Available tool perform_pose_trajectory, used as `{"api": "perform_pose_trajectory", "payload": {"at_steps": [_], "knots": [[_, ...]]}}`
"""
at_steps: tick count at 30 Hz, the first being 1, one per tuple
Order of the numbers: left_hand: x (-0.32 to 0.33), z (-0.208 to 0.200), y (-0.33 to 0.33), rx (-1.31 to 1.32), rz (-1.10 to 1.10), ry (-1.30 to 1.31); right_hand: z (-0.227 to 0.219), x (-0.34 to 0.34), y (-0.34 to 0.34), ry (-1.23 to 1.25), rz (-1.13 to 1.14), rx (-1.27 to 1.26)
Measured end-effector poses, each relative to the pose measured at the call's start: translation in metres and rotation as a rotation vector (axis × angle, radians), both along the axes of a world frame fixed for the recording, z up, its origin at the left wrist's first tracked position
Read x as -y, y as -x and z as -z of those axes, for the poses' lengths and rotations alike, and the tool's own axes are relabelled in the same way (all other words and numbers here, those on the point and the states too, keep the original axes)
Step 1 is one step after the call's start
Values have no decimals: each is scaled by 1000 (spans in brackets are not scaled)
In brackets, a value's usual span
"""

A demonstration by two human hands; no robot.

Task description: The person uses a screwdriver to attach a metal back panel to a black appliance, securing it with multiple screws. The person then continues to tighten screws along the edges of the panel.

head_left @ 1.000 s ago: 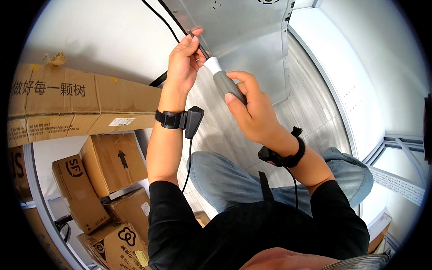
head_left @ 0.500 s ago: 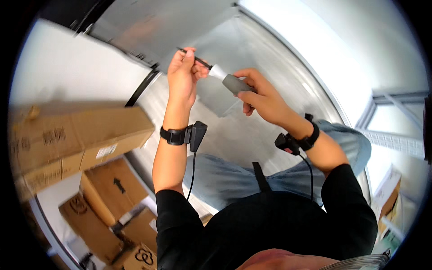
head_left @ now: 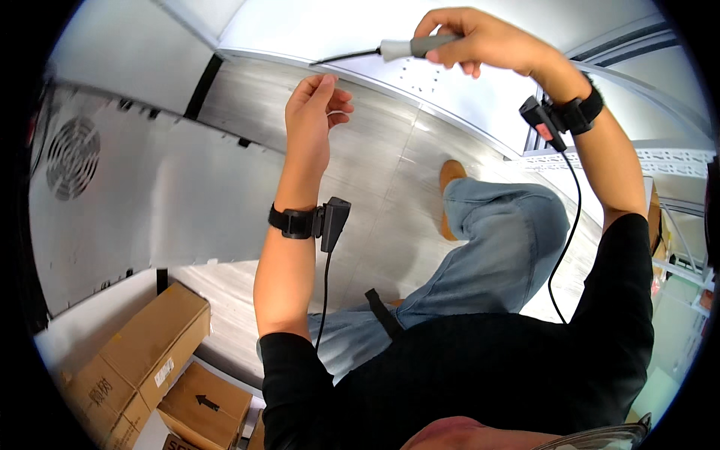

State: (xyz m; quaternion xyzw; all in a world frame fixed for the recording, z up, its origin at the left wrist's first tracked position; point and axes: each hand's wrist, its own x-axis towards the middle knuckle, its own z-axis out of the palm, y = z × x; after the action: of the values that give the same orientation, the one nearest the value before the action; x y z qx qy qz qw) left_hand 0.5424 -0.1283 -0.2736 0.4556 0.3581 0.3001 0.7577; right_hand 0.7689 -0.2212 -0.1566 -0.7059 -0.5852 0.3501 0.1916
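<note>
My right hand (head_left: 476, 45), raised at the upper right, grips a screwdriver (head_left: 397, 50) by its grey handle. A pale collar joins that handle to a long dark shaft, which points left and slightly down. The shaft's tip lies just above the fingertips of my left hand (head_left: 316, 101), with a small gap between them. My left hand is half curled, its fingers apart, and nothing shows in it. Each wrist wears a black strap with a small black device (head_left: 335, 224) and a cable.
A grey metal panel (head_left: 172, 202) with a round vent grille stands at the left. Cardboard boxes (head_left: 154, 345) are stacked at the lower left. White perforated metal (head_left: 469, 101) runs across the top and right, above a pale plank floor (head_left: 360, 157). My bent knee (head_left: 536, 217) is at the right.
My view has turned rightward. The right hand has moved up and right with the screwdriver, and its shaft has left my left hand's fingers. The vented panel has come into sight.
</note>
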Motion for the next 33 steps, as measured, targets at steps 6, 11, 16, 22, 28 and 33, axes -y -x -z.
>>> {"api": "perform_pose_trajectory", "payload": {"at_steps": [6,11,16,22,28,33], "knots": [[-10,72,-151,-175,159,-105,63,0,-151,164,177,-227],[-17,155,-270,-508,266,-468,169,32,-231,14,478,-414],[-20,204,-334,-719,357,-661,239,57,-257,-4,699,-611],[-31,234,-369,-901,378,-795,279,72,-271,0,829,-721],[-36,249,-377,-954,324,-818,281,71,-270,-18,889,-746],[-35,239,-381,-979,376,-768,283,66,-270,-17,842,-716]]}}
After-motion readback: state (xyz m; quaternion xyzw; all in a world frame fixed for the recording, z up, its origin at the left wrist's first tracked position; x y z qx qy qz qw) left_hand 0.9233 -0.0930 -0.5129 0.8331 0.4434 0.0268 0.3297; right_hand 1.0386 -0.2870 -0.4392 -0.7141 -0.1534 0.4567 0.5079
